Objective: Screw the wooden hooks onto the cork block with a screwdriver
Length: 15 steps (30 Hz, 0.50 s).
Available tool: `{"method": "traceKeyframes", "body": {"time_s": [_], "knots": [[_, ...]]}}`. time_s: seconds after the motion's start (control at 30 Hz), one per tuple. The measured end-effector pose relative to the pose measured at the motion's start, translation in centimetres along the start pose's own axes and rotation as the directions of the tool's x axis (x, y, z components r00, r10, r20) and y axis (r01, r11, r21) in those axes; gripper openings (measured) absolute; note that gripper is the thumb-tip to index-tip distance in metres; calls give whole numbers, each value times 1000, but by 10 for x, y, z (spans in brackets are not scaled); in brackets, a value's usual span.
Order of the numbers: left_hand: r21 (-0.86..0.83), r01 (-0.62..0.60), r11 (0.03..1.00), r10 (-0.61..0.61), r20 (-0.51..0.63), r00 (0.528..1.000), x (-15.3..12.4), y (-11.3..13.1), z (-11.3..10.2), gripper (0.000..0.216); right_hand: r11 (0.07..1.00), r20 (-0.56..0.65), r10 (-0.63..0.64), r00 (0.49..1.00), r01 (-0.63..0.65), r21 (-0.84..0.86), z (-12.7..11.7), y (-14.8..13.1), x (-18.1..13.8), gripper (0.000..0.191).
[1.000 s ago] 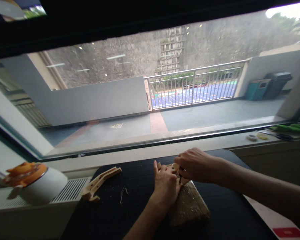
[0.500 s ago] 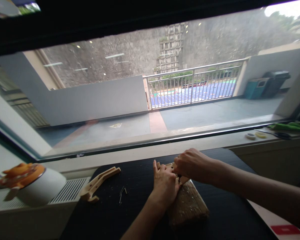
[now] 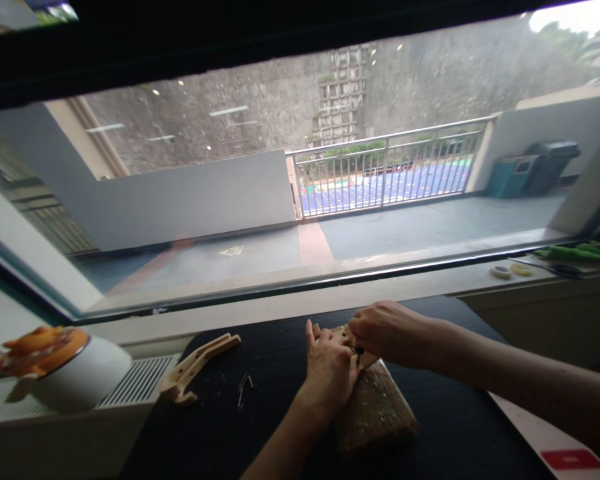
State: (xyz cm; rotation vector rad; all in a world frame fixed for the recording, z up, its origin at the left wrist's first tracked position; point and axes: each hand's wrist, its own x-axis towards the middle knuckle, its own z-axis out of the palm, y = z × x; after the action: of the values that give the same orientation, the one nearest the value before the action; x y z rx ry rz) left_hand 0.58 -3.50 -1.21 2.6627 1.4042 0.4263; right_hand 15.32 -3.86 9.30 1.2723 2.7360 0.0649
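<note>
A thick, rough wooden block (image 3: 377,410) lies on the black table (image 3: 280,427). On its far end rests a light wooden piece (image 3: 369,361) with dark holes, partly covered by my hands. My left hand (image 3: 330,367) grips this piece from the left and holds it against the block. My right hand (image 3: 380,327) is closed above the piece, around a small tool with a dark shaft (image 3: 359,355) that points down onto the wood. Its handle is hidden in my fingers, so I cannot tell its exact kind.
Left on the table lie a curved light wooden piece (image 3: 195,370) and several thin metal pins (image 3: 243,389). A white pot with an orange figure (image 3: 85,373) stands beyond the left edge. Tape rolls (image 3: 501,272) and green cloth (image 3: 580,253) sit on the sill under the window.
My right hand has dipped very slightly over the light wooden piece, still around the tool. My left hand, the block and the loose pieces stay in place.
</note>
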Motion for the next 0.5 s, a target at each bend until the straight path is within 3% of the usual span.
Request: {"method": "traceKeyframes", "body": {"time_s": [0.3,0.5], "knots": [[16,0,1000,0,11,1000,0,0,-1,16,996,12,75,997,-75,-47,-6,-5,4,22],[-7,-19,1000,19,-18,1000,-1,-2,2,19,999,-10,36,999,-36,23,-5,1,-2,11]]}}
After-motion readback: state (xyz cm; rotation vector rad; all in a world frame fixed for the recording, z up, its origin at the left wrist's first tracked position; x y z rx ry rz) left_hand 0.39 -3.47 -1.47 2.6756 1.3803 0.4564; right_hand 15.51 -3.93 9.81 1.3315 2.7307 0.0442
